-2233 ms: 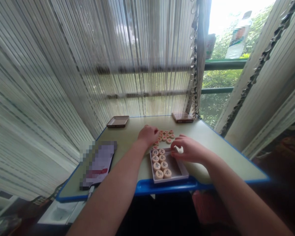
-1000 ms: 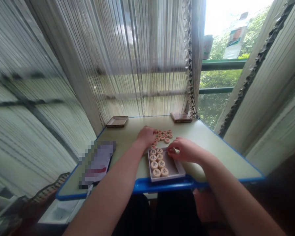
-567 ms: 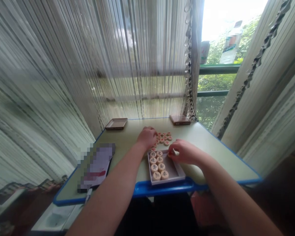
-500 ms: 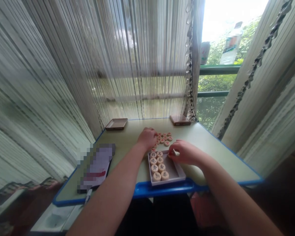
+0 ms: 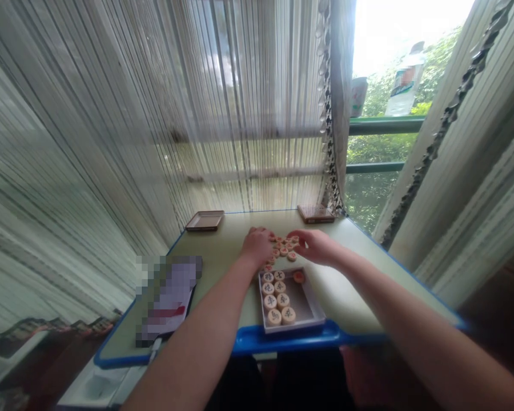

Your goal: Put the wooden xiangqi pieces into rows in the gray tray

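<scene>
A shallow box point(image 5: 310, 302) stands at the near table edge. Two columns of xiangqi pieces with black characters point(image 5: 269, 301) fill its left side, and one red-marked piece point(image 5: 298, 277) lies in its upper right corner. Beyond the box is a loose cluster of red-marked xiangqi pieces point(image 5: 284, 250). My left hand point(image 5: 257, 246) rests at the cluster's left side, fingers stretched alongside it and partly hidden. From the right, my right hand point(image 5: 316, 246) reaches over the cluster's edge, thumb and forefinger apart with no piece visible between them.
An open, shallow brown-rimmed tray point(image 5: 205, 220) sits at the far left corner of the table. A flat brown box point(image 5: 316, 214) is at the far right. On the left lies a partly blurred flat dark-edged object point(image 5: 171, 302). String curtains point(image 5: 248, 114) hang behind the table.
My right hand has let go of a red-marked piece in the box's upper right corner and moved away to the loose cluster. My left hand stays beside the cluster.
</scene>
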Demonstrator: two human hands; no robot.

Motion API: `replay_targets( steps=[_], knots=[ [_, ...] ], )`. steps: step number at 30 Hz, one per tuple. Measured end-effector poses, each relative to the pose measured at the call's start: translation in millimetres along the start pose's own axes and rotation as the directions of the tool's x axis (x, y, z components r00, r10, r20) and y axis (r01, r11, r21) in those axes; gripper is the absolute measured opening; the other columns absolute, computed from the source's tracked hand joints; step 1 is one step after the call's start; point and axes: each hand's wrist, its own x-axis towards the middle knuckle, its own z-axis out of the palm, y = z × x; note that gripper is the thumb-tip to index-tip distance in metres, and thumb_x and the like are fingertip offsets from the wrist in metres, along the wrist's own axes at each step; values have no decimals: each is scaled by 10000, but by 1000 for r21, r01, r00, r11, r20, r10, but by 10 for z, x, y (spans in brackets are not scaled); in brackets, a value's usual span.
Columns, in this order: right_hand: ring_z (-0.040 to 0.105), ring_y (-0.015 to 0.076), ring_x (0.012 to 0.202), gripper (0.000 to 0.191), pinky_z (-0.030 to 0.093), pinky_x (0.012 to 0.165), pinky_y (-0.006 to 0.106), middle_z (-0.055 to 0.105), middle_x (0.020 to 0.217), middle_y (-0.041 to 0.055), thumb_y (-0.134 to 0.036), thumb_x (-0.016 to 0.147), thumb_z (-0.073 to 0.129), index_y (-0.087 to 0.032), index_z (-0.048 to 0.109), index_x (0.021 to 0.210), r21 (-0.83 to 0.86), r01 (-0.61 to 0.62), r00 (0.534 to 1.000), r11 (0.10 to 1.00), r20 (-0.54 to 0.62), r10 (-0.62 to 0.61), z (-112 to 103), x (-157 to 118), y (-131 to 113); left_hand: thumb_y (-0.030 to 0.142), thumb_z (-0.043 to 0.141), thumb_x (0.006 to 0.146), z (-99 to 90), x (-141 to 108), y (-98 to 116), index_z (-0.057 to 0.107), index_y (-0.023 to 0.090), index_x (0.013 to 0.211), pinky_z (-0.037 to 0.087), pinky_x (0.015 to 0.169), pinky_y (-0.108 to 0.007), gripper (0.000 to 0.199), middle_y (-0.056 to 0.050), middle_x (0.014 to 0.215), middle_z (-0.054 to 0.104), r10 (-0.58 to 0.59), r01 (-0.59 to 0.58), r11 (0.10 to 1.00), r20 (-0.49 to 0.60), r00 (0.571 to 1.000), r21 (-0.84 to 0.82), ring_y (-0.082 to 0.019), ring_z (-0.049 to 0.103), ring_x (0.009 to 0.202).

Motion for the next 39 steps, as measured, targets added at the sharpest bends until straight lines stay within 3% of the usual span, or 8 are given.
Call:
replay_targets(
  steps=[4,7,12,16,20,27,32,39],
  knots=[
    [555,195,799,280,412,677,283,650,884,64,-224,737,545,-228,667,990,-120,63,998,991,-7,-64,150,366,74,56,438,711,50,37,-90,669,153,906,411,887,-324,317,-83,953,635,-86,82,992,-41,995,-96,-221,515,965],
    [530,220,951,259,413,794,307,647,1001,74,-252,775,535,-223,672,992,-86,158,984,984,-71,-165,356,490,144,17,430,646,112,69,-146,664,144,866,437,824,-295,345,-80,901,639,-183,173,939,-8,983,-297,-194,546,892],
    [546,204,932,239,405,830,292,682,961,50,-221,811,481,-211,699,909,-13,236,971,972,-49,-236,559,503,243,59,428,622,206,135,-169,637,151,854,411,524,-236,326,-28,703,610,-435,435,540,204,877,-721,-116,505,552],
    [534,212,935,250,396,822,302,690,937,46,-205,809,473,-230,705,898,-14,186,982,983,-40,-186,559,502,268,144,447,643,211,201,-202,619,143,743,395,529,-208,200,-37,771,614,-497,348,280,176,850,-895,-97,504,598],
    [524,226,914,231,395,812,322,688,909,57,-290,808,499,-230,703,897,-1,129,989,992,-69,-129,540,513,259,249,428,696,186,225,-250,616,139,718,374,497,-202,219,-52,793,604,-523,305,164,179,833,-938,-97,486,601],
    [524,234,881,249,419,757,316,681,797,70,-329,766,555,-222,699,939,53,77,994,996,-80,-72,596,546,290,309,414,703,211,212,-281,624,141,671,361,485,-212,271,-52,742,585,-500,302,218,159,851,-928,-106,473,592],
    [527,214,878,201,416,797,318,679,870,51,-197,718,584,-215,701,880,133,84,987,988,-150,-64,640,587,295,264,430,658,198,214,-264,581,151,576,344,483,-224,206,-40,659,574,-471,296,303,128,873,-906,-117,464,585],
    [561,150,717,204,440,647,276,658,846,42,-305,741,592,-198,673,896,425,150,944,893,-330,-1,-9,316,-33,233,397,715,-102,167,-40,532,168,553,384,571,-250,221,-13,585,549,-407,75,536,-179,896,-841,-125,458,588]
  ],
)
